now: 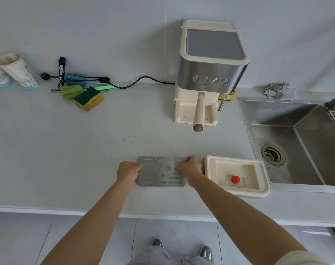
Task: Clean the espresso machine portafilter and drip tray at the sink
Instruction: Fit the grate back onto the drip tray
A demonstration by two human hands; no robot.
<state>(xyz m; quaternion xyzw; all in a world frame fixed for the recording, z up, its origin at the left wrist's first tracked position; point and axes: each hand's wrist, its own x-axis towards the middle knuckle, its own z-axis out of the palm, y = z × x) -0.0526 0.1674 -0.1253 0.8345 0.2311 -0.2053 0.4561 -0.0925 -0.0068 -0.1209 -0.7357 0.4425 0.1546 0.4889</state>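
The metal drip tray grate [159, 172] lies flat near the front edge of the counter [67, 150], between my two hands. My left hand [127, 172] grips its left end with curled fingers, and my right hand [190, 167] curls over its right end, fingertips on the slotted face. Both forearms reach straight forward, bare to the elbow.

Just right of the grate sits the cream drip tray [258, 192] (a red float [235, 179] stands in its well), close beside the steel sink [306, 142]. Behind them stands the espresso machine [212, 71], with the portafilter [199, 111] locked in and its handle pointing at me.

Far left on the pale grey counter lie a green-and-yellow sponge [88, 98] and some brushes [75, 87], with the black power cord [143, 81] trailing past them. A crumpled cloth [279, 91] rests behind the sink. The wall is plain grey and the floor [86, 236] grey tile.
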